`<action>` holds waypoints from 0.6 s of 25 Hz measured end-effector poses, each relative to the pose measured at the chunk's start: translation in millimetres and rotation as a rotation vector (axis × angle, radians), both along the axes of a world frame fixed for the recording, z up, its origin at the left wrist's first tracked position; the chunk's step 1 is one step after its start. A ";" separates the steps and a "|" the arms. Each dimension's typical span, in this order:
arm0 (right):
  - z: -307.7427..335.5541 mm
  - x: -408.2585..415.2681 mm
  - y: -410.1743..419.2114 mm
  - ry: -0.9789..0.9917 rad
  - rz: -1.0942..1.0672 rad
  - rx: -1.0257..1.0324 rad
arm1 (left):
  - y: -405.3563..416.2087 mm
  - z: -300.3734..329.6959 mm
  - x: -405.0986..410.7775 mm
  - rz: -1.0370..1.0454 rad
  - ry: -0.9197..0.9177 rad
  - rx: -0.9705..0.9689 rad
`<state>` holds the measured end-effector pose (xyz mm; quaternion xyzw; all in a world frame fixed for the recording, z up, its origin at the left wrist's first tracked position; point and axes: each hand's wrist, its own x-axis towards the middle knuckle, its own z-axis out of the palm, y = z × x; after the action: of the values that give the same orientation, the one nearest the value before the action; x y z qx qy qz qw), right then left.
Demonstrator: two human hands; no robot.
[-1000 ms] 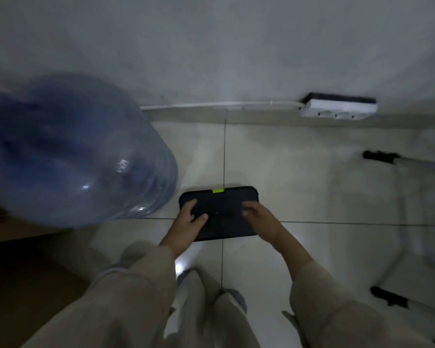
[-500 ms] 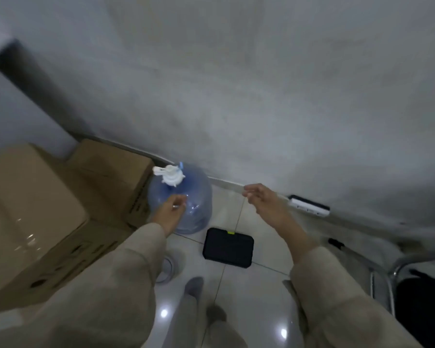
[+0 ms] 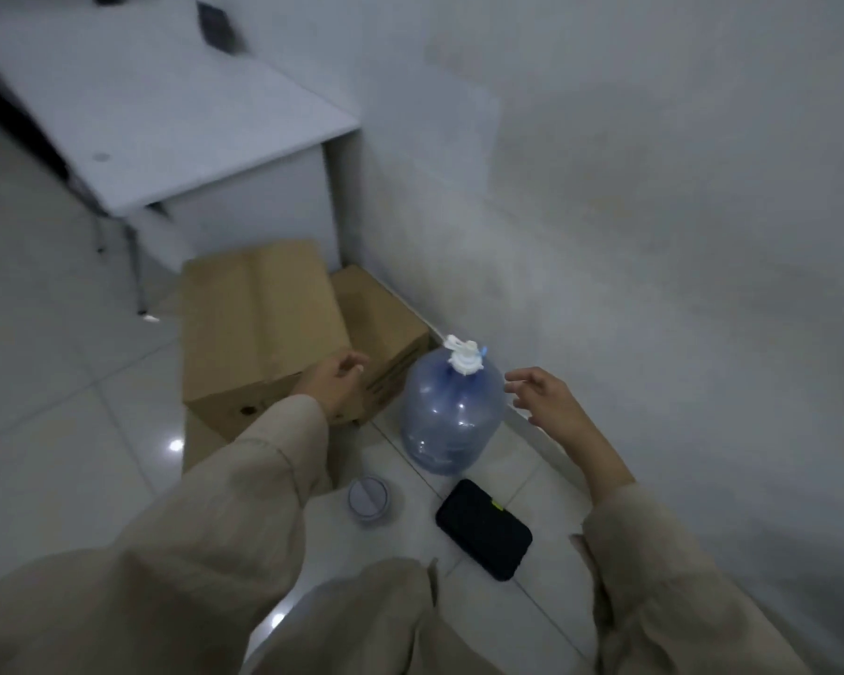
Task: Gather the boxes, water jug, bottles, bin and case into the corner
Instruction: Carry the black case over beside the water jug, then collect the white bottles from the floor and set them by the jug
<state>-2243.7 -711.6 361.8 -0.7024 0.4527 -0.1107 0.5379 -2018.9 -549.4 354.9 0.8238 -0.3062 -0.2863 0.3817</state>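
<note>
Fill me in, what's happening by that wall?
A person is tidying things toward the wall. Both hands are free: the left hand hovers in front of the cardboard boxes, the right hand is open beside the water jug, touching nothing. The jug stands upright next to the boxes. The black case lies flat on the floor in front of it, with a small round container beside it.

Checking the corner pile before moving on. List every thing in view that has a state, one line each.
water jug: upright on the floor by the wall, capped.
large cardboard box: closed, stacked on another box.
small cardboard box: closed, against the wall.
black case: shut, flat on the floor.
round container: upright, lid on.
left hand: fingers loosely curled, holding nothing.
right hand: fingers spread, holding nothing.
</note>
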 end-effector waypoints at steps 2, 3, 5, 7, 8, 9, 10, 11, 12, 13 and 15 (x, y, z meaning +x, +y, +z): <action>1.0 39.9 20.1 0.008 0.112 -0.019 | 47.6 6.8 23.3 0.125 -0.014 0.003; 2.6 64.4 34.7 0.009 0.182 -0.028 | 77.4 9.5 36.0 0.209 -0.013 0.001; 4.5 113.4 67.3 0.009 0.318 -0.048 | 136.9 10.9 59.2 0.361 -0.007 0.001; 6.0 163.8 108.9 0.006 0.456 -0.062 | 200.4 9.7 78.4 0.511 -0.019 0.011; 5.5 191.2 135.0 0.004 0.521 -0.065 | 235.7 9.1 87.3 0.587 -0.027 0.020; 5.1 215.2 161.2 0.006 0.573 -0.061 | 267.5 8.5 94.7 0.639 -0.029 0.034; 5.4 236.0 187.4 0.017 0.621 -0.061 | 296.9 7.2 101.5 0.683 -0.024 0.048; 5.5 255.4 216.5 0.028 0.678 -0.057 | 326.8 5.7 107.7 0.725 -0.016 0.060; 7.2 271.4 245.2 0.036 0.742 -0.047 | 353.9 4.1 113.4 0.769 -0.009 0.062; 8.1 287.8 276.8 0.043 0.810 -0.025 | 383.5 2.8 119.7 0.821 -0.004 0.066; 8.8 312.4 329.7 0.060 0.898 0.020 | 433.0 -0.2 130.5 0.905 0.000 0.077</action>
<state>-1931.2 -381.9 370.6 -0.8271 0.1192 0.1583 0.5260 -1888.4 -116.5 354.7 0.8882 0.0953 -0.1019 0.4377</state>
